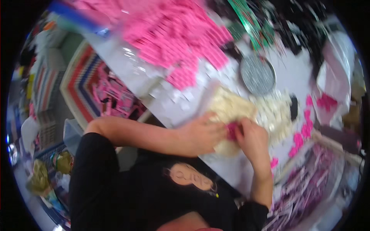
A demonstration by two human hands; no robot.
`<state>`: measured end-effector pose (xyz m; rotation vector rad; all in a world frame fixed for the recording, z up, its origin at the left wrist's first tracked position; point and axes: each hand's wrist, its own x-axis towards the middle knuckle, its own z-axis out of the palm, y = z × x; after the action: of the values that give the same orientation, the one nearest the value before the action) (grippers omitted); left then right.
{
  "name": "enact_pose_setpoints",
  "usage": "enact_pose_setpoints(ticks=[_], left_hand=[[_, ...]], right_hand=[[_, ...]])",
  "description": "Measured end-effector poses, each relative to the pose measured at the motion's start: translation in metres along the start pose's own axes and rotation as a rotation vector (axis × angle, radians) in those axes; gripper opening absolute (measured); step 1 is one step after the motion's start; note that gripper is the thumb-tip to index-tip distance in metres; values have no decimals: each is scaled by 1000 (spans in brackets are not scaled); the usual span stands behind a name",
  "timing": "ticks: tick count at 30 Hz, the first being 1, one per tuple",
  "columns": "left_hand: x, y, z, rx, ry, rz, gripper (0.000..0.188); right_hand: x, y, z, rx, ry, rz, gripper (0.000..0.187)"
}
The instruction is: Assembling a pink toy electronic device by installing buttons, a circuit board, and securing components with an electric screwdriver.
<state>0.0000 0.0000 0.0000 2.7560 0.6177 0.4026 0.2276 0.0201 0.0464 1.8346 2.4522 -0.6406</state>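
Observation:
Both of my hands meet over the middle of the table at a small bright pink piece (232,131), its shape blurred. My right hand (253,140) is closed, with thumb and fingers pinched on this piece. From the other side the fingers of my left hand (202,134) grip its left edge, smeared by motion. Under and beyond the hands lies a cream-coloured heap in what looks like a clear bag (231,102). Many small cream pieces (273,115) are spread just right of it.
Bright pink ridged pieces (173,38) pile up at the far side. A round metal tin (258,74) stands beyond my right hand. Pink flower-like pieces (298,140) line the right edge. Striped baskets (83,84) and a bin of pink strips (304,188) flank the table.

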Motion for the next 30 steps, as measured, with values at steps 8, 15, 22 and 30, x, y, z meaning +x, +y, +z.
enact_pose_setpoints(ticks=[8,15,22,30], left_hand=[[-23,-95,-158,-4,529,-227,36],[-62,-306,-406,596,632,-1050,61],[-36,-309,-419,790,584,-828,57],[32,-79,-215,547,699,-196,54]], right_hand=[[-12,4,-24,283,84,71,28],[-21,-2,-22,401,139,-43,20],[-28,-11,-25,387,282,-175,16],[-10,-53,-28,1272,383,-143,54]])
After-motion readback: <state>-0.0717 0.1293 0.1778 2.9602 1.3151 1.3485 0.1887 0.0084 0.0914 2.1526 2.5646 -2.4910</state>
